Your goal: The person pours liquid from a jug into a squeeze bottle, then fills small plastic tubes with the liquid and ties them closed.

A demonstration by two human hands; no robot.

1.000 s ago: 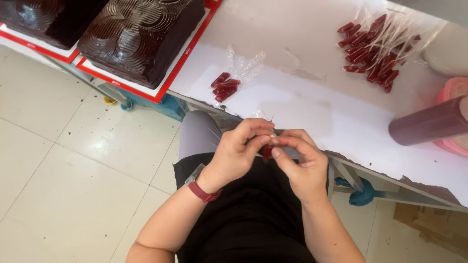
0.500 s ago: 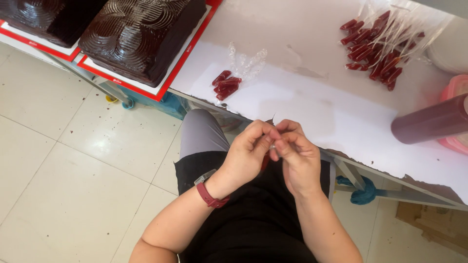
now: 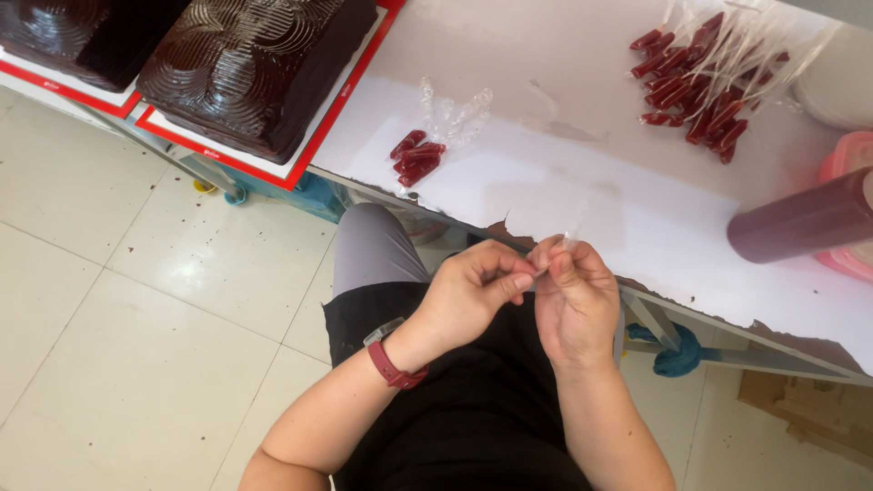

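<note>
The red filling has dropped from view; left hand [image 3: 473, 291] and right hand [image 3: 575, 300] pinch a clear sachet [image 3: 566, 242].

cakes [image 3: 245, 68]: glossy ridged icing | wrappers [image 3: 455, 109]: clear crinkly plastic (shiny) | tabletop [image 3: 582, 182]: smooth white

Bare forearms, dark red wristband [image 3: 393, 361] — black apron [image 3: 473, 409] over grey trousers [image 3: 368, 250].

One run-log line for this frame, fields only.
left hand: pinching clear wrapper | right hand: pinching same wrapper | table: small pile of red pieces
</note>
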